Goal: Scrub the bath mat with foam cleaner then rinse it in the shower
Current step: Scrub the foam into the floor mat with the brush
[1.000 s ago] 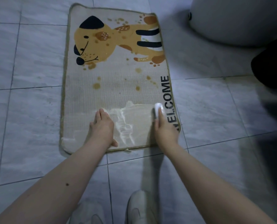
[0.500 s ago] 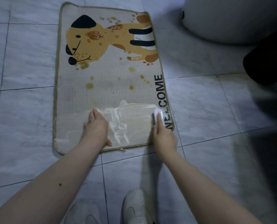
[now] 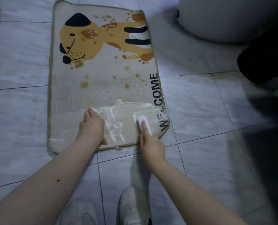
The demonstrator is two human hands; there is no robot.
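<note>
A beige bath mat (image 3: 102, 88) with an orange dog print and the word WELCOME lies flat on the tiled floor. White foam (image 3: 117, 117) is smeared across its near end, partly covering the letters. My left hand (image 3: 92, 125) rests flat on the mat beside the foam, fingers straight. My right hand (image 3: 149, 142) grips a small white scrub brush (image 3: 144, 123), index finger laid along its top, pressing it onto the mat near the right edge.
A white toilet base (image 3: 224, 18) stands at the upper right. A dark object (image 3: 264, 62) sits at the right edge with shadow below it. My two white shoes (image 3: 131, 208) stand on the grey tiles just below the mat.
The brush in my right hand has slid back toward me and a little left, away from the lettering. My left hand stays pressed on the mat.
</note>
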